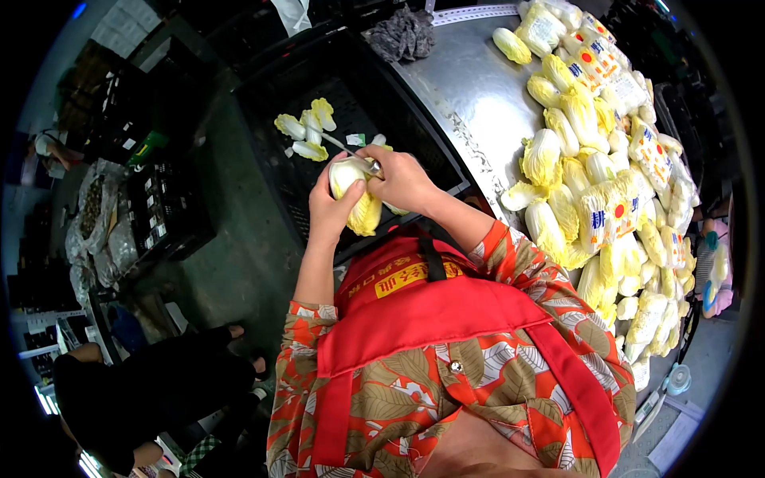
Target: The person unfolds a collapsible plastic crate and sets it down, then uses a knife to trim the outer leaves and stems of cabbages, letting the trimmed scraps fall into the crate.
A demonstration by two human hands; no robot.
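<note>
My left hand [328, 205] is closed around a yellow-and-white napa cabbage [366, 217], its pale base turned up. In my right hand [403, 185] is a knife [343, 145], gripped by its handle close to the cabbage's base; the blade points up and left. Both hands are over a black plastic crate [355, 84]. Loose cabbage leaves [309, 131] lie inside the crate, beside a small white-and-green scrap [355, 139]. Part of the crate is hidden behind my hands and the cabbage.
To the right, a metal table [478, 88] bears a heap of napa cabbages [562, 203], several in printed wrappers. Crumpled dark plastic [402, 36] sits at its far corner. Black crates [167, 211] stand on the left, and a person in dark clothes [151, 390] is at lower left.
</note>
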